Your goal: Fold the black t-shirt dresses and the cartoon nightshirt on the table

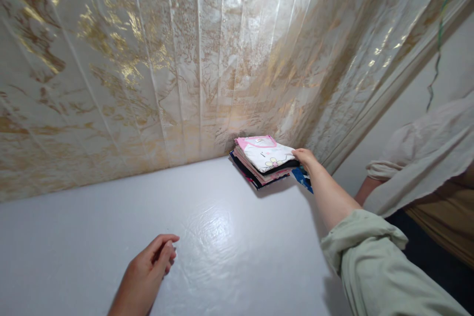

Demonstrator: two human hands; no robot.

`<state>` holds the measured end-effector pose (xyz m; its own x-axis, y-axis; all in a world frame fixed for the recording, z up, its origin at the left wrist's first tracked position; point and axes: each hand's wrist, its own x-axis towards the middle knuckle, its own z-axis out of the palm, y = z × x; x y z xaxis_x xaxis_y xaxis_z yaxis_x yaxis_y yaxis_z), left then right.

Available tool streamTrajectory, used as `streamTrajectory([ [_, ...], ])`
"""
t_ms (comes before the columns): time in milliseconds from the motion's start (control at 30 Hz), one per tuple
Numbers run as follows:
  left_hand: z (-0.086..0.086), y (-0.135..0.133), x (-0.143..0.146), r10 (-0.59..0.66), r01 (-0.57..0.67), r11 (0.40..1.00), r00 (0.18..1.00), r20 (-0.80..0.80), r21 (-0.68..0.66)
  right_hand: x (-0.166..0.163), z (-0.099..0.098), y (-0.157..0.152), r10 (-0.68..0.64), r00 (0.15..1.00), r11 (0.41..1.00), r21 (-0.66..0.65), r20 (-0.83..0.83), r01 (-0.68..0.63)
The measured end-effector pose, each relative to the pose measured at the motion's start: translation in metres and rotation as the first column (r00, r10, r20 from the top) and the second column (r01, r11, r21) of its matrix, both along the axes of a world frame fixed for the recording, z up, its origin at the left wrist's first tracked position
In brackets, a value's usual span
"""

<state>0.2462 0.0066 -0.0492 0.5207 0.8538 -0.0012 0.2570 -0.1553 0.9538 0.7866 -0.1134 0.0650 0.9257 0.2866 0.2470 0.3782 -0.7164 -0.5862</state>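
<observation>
A pile of folded clothes point(258, 178) sits at the back of the white table. Its top piece is a white T-shirt point(268, 155) with pink trim at the neck and a yellow flower print. My right hand point(303, 157) reaches out to the pile's right side and pinches the edge of this T-shirt; its fingertips are partly hidden. Over the front of the table is my left hand point(151, 264), with nothing visible in it. Its index finger is stretched out, the other fingers are loosely bent, and it is well apart from the pile.
The white table point(92, 232) has a glossy surface. Behind it stands a wall with gold-patterned covering point(177, 69). A blue item point(302, 180) lies by the pile under my right wrist. A person in a light shirt point(418, 153) is close on the right. A thin green cord point(439, 49) hangs above.
</observation>
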Motion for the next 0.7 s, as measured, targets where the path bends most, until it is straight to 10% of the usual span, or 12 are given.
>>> streamTrajectory([
  [267, 0.004, -0.001, 0.001, 0.028, -0.028, 1.0, 1.0, -0.012, -0.002, -0.011, 0.012, -0.006, 0.085, 0.97, 0.996, -0.054, 0.229, -0.075],
  [467, 0.003, 0.001, 0.001, 0.017, -0.017, 1.0, 1.0, -0.017, 0.007, -0.06, 0.001, -0.017, 0.472, 0.818, 0.872, -0.311, 0.329, -0.378],
  [700, 0.003, 0.0, 0.0, 0.007, -0.006, 1.0, 1.0, -0.021, 0.021, -0.096, 0.016, -0.028, 0.455, 0.834, 0.814, -0.525, 0.312, -0.247],
])
